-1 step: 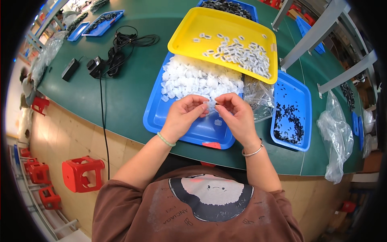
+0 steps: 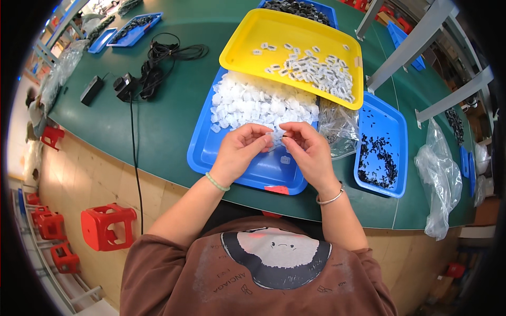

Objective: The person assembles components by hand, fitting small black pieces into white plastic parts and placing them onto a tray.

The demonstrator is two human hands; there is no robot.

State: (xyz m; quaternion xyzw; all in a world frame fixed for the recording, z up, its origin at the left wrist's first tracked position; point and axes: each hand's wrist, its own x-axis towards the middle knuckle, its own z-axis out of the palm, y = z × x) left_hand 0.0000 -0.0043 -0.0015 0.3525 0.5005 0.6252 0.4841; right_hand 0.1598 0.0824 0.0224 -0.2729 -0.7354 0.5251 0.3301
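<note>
My left hand (image 2: 240, 149) pinches 1 translucent piece (image 2: 275, 138); my right hand (image 2: 310, 149), 1 tiny black part (image 2: 284, 136), mostly hidden. Both sit over the large blue tray (image 2: 252, 174). Judged risk: a slack or off-centre fingertip squeeze could flip the black part into the white pile (image 2: 254, 102) just beyond.

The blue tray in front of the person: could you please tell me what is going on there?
A person works over the blue tray with both hands. The left hand pinches a small translucent piece; the right hand, close beside it, holds a tiny dark piece. A heap of translucent pieces lies in the tray. A yellow tray overlaps its far end, holding many whitish pieces. Tiny black pieces lie in another blue tray to the right.
</note>
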